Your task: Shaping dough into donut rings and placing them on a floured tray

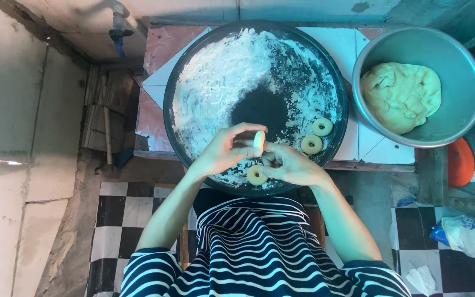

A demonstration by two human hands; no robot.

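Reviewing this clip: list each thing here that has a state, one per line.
left hand: pinching the dough piece
right hand: pinching the dough piece
dough piece: held on edge
three dough rings: lying in the tray
round tray: floured
metal bowl: holding a dough lump

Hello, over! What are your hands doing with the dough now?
Both hands, left and right, pinch one dough piece over the floured tray. Three rings lie on it. Nothing in the way.
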